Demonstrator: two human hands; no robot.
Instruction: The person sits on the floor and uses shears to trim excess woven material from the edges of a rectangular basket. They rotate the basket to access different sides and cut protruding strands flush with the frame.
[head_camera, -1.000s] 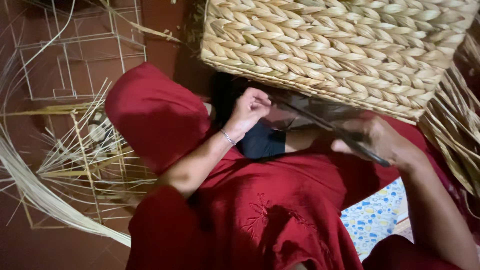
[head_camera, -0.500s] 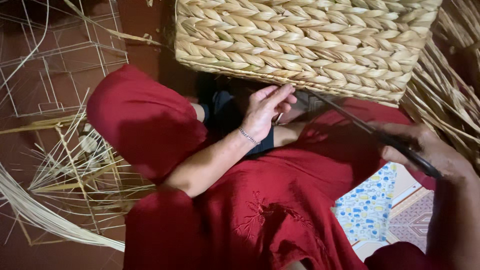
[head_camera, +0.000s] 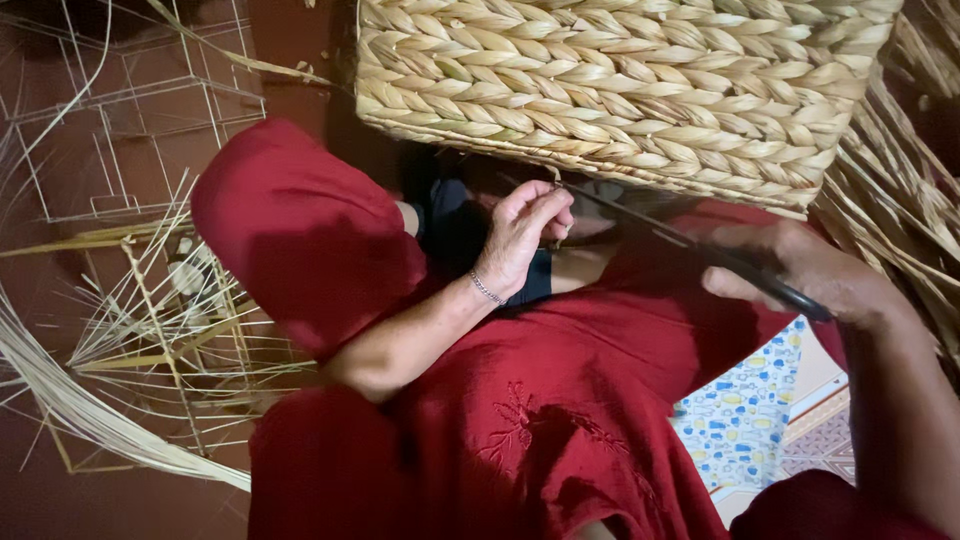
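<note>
Reddish-brown floor (head_camera: 120, 500) lay bare at the lower left, carrying wire frames (head_camera: 130, 140) of thin pale rod and a fan of loose flat straw strips (head_camera: 150, 340). Across the middle spread the person's red garment (head_camera: 520, 420), soft cloth with stitched embroidery, covering the lap and blocking most of the floor. Above it rested a large woven basket (head_camera: 630, 90), rectangular, of thick twisted pale-yellow fibre in coarse rows, its lower edge just over both hands. Loose dry fibre stalks (head_camera: 900, 230) hung beside its right side. A patterned blue-and-white cloth (head_camera: 745, 415) showed at the lower right. The right hand (head_camera: 800, 275) was closed around the handle of dark scissors (head_camera: 690, 240), blades reaching under the basket's edge. The left hand (head_camera: 525, 235), with a thin metal bracelet (head_camera: 487, 290) at the wrist, pinched a fibre end near the blade tips.
</note>
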